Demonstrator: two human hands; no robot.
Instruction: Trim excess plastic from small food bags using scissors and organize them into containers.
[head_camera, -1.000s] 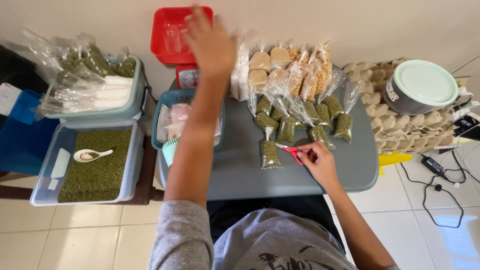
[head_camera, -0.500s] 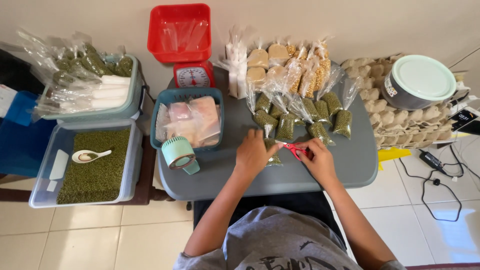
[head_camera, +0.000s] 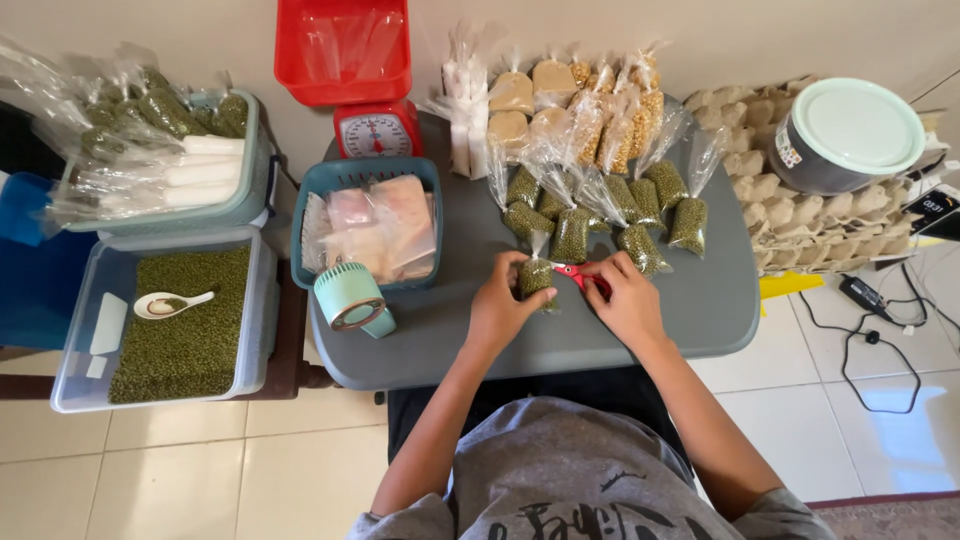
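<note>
On the grey table (head_camera: 700, 310), my left hand (head_camera: 497, 308) grips a small clear bag of green mung beans (head_camera: 538, 277). My right hand (head_camera: 628, 298) pinches a red band or tie (head_camera: 575, 273) at the bag's neck, so both hands meet over it. Behind them lie several filled bags of mung beans (head_camera: 600, 215), and further back bags of tan and yellow goods (head_camera: 570, 100).
A teal basket (head_camera: 340, 180) holds flat plastic bags. A small mint fan (head_camera: 350, 298) sits in front of it. A red scale (head_camera: 375, 130) with a red tray (head_camera: 343, 45) stands behind. A clear tub of mung beans (head_camera: 180, 330) with a spoon is at left. Egg cartons and a lidded pot (head_camera: 850, 135) are at right.
My left hand, stretched far back over the table a second ago, has come down to the bag of beans and now grips it beside my right hand.
</note>
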